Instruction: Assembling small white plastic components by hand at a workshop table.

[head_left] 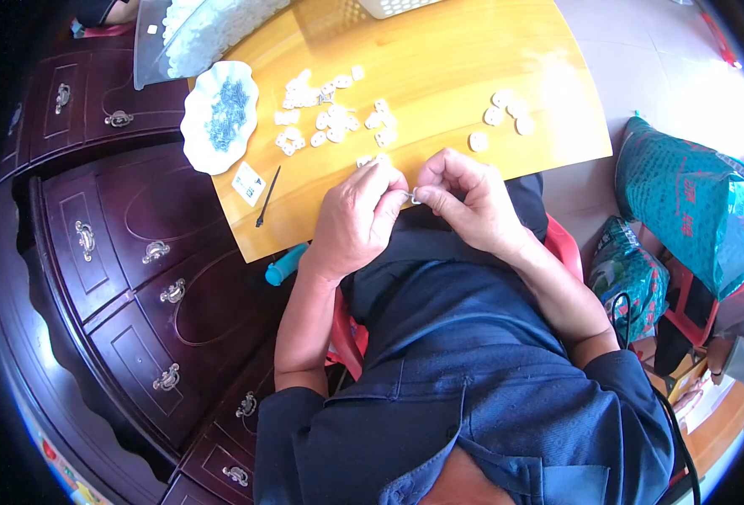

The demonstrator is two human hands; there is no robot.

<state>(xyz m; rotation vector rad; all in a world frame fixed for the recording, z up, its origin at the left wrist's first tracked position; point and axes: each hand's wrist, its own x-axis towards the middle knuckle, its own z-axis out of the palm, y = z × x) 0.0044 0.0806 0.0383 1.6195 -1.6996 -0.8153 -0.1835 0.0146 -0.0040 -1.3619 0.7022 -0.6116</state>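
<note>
Left hand (357, 209): frame centre, thumb and finger pinching small piece (415, 199).
Right hand (473, 204): just beside, pinching it too.
Small piece: between both hands' fingertips, mostly hidden.
White discs (494, 116): right of top centre, apart.

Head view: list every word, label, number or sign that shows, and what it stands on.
Large teal bag: red printed characters, left unquoted here.
White card on the table: dark print, too small to read.
Lower bag: markings too blurred to read.
</note>
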